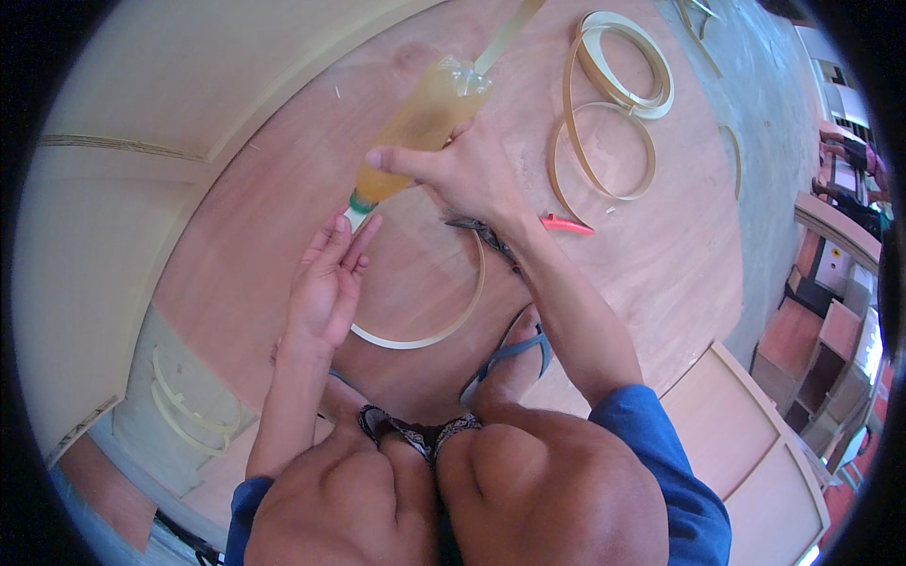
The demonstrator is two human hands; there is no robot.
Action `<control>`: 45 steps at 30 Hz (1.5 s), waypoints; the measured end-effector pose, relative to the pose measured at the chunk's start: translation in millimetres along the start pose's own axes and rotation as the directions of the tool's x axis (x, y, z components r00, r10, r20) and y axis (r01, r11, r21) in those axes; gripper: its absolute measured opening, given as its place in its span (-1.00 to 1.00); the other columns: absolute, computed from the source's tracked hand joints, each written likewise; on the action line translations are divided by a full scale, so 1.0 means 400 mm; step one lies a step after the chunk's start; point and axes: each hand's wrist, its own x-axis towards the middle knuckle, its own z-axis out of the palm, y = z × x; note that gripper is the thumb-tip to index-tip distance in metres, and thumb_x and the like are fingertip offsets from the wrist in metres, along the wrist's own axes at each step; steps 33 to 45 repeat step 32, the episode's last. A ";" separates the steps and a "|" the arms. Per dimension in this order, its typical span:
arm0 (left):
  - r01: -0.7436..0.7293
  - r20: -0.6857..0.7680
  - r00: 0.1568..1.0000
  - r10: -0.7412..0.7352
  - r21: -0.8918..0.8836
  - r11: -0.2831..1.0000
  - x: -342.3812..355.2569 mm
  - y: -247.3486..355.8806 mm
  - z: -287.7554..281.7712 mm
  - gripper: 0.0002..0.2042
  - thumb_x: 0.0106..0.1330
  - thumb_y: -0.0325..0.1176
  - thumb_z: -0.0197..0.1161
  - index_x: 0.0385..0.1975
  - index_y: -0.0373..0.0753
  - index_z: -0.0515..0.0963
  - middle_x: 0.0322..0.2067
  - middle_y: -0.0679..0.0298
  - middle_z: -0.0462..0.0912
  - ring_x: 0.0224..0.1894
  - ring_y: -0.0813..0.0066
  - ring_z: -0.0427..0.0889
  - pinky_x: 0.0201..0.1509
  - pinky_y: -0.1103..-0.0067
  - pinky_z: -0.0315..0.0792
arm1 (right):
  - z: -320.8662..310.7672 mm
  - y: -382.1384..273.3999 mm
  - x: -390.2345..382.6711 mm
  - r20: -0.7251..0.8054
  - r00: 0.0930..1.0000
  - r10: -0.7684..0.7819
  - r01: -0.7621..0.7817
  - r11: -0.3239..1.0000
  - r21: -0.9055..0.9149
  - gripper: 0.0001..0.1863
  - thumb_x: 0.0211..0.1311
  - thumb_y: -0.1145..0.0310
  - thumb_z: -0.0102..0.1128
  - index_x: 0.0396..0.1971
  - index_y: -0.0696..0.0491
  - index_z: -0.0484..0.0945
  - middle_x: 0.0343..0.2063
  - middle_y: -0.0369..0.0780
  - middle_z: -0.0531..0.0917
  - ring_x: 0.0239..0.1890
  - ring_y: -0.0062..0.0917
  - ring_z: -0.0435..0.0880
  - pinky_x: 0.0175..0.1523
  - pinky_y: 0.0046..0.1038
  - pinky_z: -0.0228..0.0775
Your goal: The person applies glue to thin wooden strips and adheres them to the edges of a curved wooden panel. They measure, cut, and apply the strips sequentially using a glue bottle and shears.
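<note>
My right hand (477, 170) is wrapped around a clear plastic bottle (415, 118) of cloudy yellowish liquid, tilted with its green-capped neck pointing down. The bottle's neck end rests at or just over a pale edging strip (356, 216), which my left hand (326, 283) pinches between thumb and fingers. A curved length of pale strip (415, 342) loops over the board below; whether it is the same piece, I cannot tell. Under my right forearm lie pliers or cutters (566, 224) with red grips and dark jaws, partly hidden.
A roll of edging strip (593, 66) lies on the pinkish plywood board (689, 236), its loose end coiled beside it. A large pale panel (104, 217) stands at the left. Strip offcuts (193, 415) lie at lower left. Cabinet parts (821, 349) and another person (854, 156) are at far right.
</note>
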 end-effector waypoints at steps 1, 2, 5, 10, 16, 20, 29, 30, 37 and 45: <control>0.007 0.018 1.000 -0.007 -0.033 0.999 0.000 -0.001 -0.002 -0.66 0.66 -0.21 0.23 0.31 -0.15 0.51 0.28 0.34 0.66 0.43 0.44 0.55 0.12 0.58 0.37 | 0.006 -0.012 -0.009 -0.001 0.999 -0.049 0.049 0.999 0.002 -0.57 0.11 0.06 0.65 -0.22 0.12 0.82 -0.38 -0.17 0.86 -0.36 -0.43 0.84 -0.20 -0.31 0.66; 0.015 0.024 1.000 -0.013 -0.054 0.998 -0.001 -0.003 -0.003 -0.67 0.66 -0.21 0.23 0.30 -0.15 0.52 0.28 0.34 0.65 0.44 0.43 0.54 0.12 0.58 0.37 | 0.010 -0.022 -0.018 -0.005 0.996 -0.094 0.094 0.996 -0.006 -0.58 0.10 0.07 0.65 -0.23 0.12 0.82 -0.39 -0.17 0.85 -0.38 -0.42 0.83 -0.23 -0.31 0.65; 0.027 0.048 0.999 -0.022 -0.100 0.995 -0.001 -0.007 -0.003 -0.70 0.67 -0.19 0.21 0.26 -0.14 0.53 0.29 0.32 0.65 0.47 0.40 0.52 0.13 0.58 0.37 | -0.001 -0.051 -0.028 0.000 0.994 -0.111 0.111 0.991 -0.071 -0.59 0.09 0.09 0.66 -0.24 0.12 0.81 -0.41 -0.15 0.84 -0.43 -0.38 0.82 -0.28 -0.32 0.64; 0.079 0.020 0.997 -0.077 -0.182 0.980 0.006 -0.005 -0.001 -0.71 0.66 -0.17 0.22 0.23 -0.13 0.55 0.25 0.34 0.67 0.44 0.38 0.53 0.13 0.58 0.37 | 0.002 -0.072 -0.028 -0.018 0.961 -0.275 0.270 0.953 -0.133 -0.60 0.06 0.13 0.66 -0.27 0.12 0.77 -0.44 -0.12 0.80 -0.46 -0.30 0.79 -0.29 -0.30 0.63; 0.094 -0.049 0.993 -0.104 -0.168 0.981 0.007 -0.008 0.002 -0.68 0.61 -0.11 0.30 0.20 -0.10 0.58 0.22 0.37 0.67 0.36 0.45 0.56 0.11 0.56 0.37 | -0.014 -0.069 -0.032 -0.025 0.939 -0.342 0.335 0.930 -0.152 -0.59 0.01 0.14 0.68 -0.25 0.09 0.74 -0.46 -0.11 0.77 -0.46 -0.25 0.76 -0.27 -0.29 0.62; 0.132 -0.063 0.988 -0.143 -0.145 0.981 0.000 -0.006 0.002 -0.68 0.60 -0.09 0.31 0.18 -0.08 0.60 0.19 0.39 0.68 0.33 0.49 0.57 0.11 0.56 0.37 | -0.020 -0.057 -0.030 -0.025 0.925 -0.380 0.369 0.910 -0.188 -0.60 0.01 0.16 0.67 -0.24 0.09 0.74 -0.45 -0.11 0.77 -0.44 -0.21 0.76 -0.26 -0.29 0.62; 0.145 -0.054 0.986 -0.157 -0.176 0.974 0.008 0.002 -0.002 -0.70 0.61 -0.13 0.29 0.23 -0.02 0.62 0.14 0.42 0.69 0.42 0.43 0.48 0.14 0.50 0.42 | -0.030 -0.065 -0.035 -0.025 0.922 -0.386 0.376 0.909 -0.182 -0.53 -0.02 0.11 0.69 -0.17 0.08 0.76 -0.37 -0.07 0.79 -0.36 -0.16 0.79 -0.20 -0.25 0.65; 0.148 -0.057 0.985 -0.161 -0.184 0.972 0.009 0.000 -0.006 -0.70 0.61 -0.13 0.30 0.24 -0.01 0.62 0.16 0.42 0.68 0.44 0.43 0.46 0.15 0.49 0.41 | -0.026 -0.071 -0.042 -0.006 0.920 -0.391 0.383 0.903 -0.195 -0.52 -0.01 0.11 0.68 -0.14 0.08 0.76 -0.36 -0.06 0.79 -0.35 -0.16 0.80 -0.19 -0.25 0.66; 0.158 -0.057 0.984 -0.171 -0.192 0.969 0.012 -0.010 -0.008 -0.69 0.61 -0.14 0.30 0.24 0.00 0.62 0.17 0.42 0.68 0.46 0.43 0.43 0.16 0.48 0.41 | -0.021 -0.085 -0.059 0.053 0.912 -0.406 0.405 0.878 -0.256 -0.49 0.06 0.15 0.64 0.01 0.04 0.76 -0.31 -0.06 0.82 -0.29 -0.24 0.85 -0.15 -0.25 0.67; 0.158 -0.057 0.984 -0.171 -0.192 0.969 0.012 -0.010 -0.008 -0.69 0.61 -0.14 0.30 0.24 0.00 0.62 0.17 0.42 0.68 0.46 0.43 0.43 0.16 0.48 0.41 | -0.021 -0.085 -0.059 0.053 0.912 -0.406 0.405 0.878 -0.256 -0.49 0.06 0.15 0.64 0.01 0.04 0.76 -0.31 -0.06 0.82 -0.29 -0.24 0.85 -0.15 -0.25 0.67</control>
